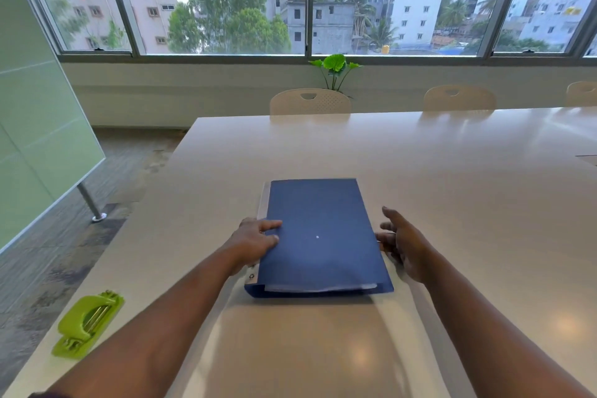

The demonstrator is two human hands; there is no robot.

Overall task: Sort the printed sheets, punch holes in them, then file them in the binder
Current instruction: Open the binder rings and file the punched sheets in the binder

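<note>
**Apparently near the end: binder closed, sheets inside**

We have the flat blue cardboard binder lying closed on the pale glossy bench, straight ahead of us, spine to our left. Along its near edge a band of white printed sheets shows between the covers, so we judge that at least some paper is already filed. Whether those sheets are punched and threaded on the mechanism we cannot tell, because the cover hides it.

Our left hand rests on the spine side of the cover, its fingers spread flat on the blue surface and pressing, not gripping anything. Our right hand stands at the opposite long edge, its fingers loosely open and touching or just beside the cover's rim; we cannot say which. The binder lies between the two hands.

The lime-green plastic hole punch sits well apart from our left fingers, back toward us at the bench's left edge, with no paper in it. No loose sheets show anywhere on the bench.

From this we judge sorting and punching finished, and filing done or nearly so. What may be left is only squaring the binder or setting it aside.
</note>
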